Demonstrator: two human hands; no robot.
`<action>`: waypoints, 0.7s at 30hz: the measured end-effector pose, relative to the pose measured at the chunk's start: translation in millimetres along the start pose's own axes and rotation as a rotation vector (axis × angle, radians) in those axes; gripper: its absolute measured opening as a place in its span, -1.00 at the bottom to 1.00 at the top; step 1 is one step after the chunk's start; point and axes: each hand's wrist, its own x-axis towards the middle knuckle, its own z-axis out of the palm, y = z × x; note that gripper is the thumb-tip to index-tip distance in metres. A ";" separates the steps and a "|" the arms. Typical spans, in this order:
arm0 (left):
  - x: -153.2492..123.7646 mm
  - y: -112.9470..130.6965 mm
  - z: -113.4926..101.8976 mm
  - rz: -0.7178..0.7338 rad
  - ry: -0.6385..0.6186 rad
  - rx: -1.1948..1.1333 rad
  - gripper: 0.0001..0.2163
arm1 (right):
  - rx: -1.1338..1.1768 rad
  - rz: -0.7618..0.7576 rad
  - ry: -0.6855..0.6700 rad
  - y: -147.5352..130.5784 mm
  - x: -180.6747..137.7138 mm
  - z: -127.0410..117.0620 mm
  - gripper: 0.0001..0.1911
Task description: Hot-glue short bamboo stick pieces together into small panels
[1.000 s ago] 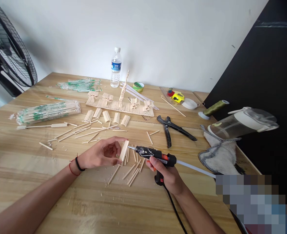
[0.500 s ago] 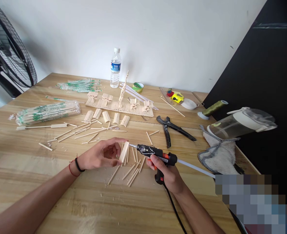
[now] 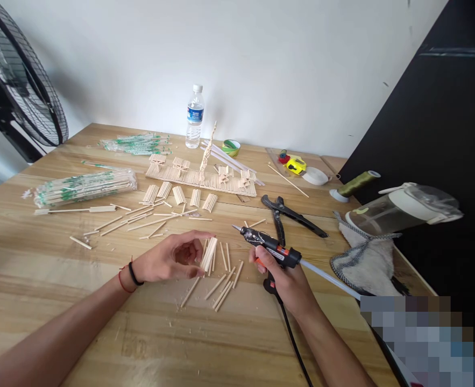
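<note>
My left hand (image 3: 176, 257) pinches a small panel of wooden sticks (image 3: 208, 255) by its two ends, holding it tilted above the table. Wrapped round the handle of a black glue gun (image 3: 271, 246) is my right hand (image 3: 283, 274). The gun's nozzle points up and left, apart from the panel, and a glue stick (image 3: 330, 279) sticks out of its rear. Loose cut sticks (image 3: 223, 293) lie beneath and beside the panel. Behind my hands stands a stick-built model (image 3: 200, 180), with several small stick panels (image 3: 178, 195) lying in front of it.
A black cutter (image 3: 296, 216) lies beyond the glue gun. Bagged sticks (image 3: 86, 187) lie at left, near a fan (image 3: 19, 75). A water bottle (image 3: 195, 118) stands at the back. At right are a clear jug (image 3: 398, 207), a cloth (image 3: 366, 255) and a thread spool (image 3: 358, 184).
The glue gun has drawn back to the right, its nozzle leaving the panel's upper end. My left hand keeps its pinch on the panel. The whole view has shifted slightly.
</note>
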 end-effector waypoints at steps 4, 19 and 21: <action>0.0 2.5 1.1 0.002 0.003 0.009 -0.39 | -0.051 -0.083 0.026 -2.4 0.5 -3.5 -0.50; 0.5 -9.2 1.6 0.089 0.066 -0.115 -0.50 | -0.509 -0.326 0.103 10.9 19.2 -11.5 -0.75; 1.3 -11.6 1.3 0.105 0.076 -0.111 -0.52 | -0.563 -0.305 0.078 14.7 20.2 -14.9 -0.72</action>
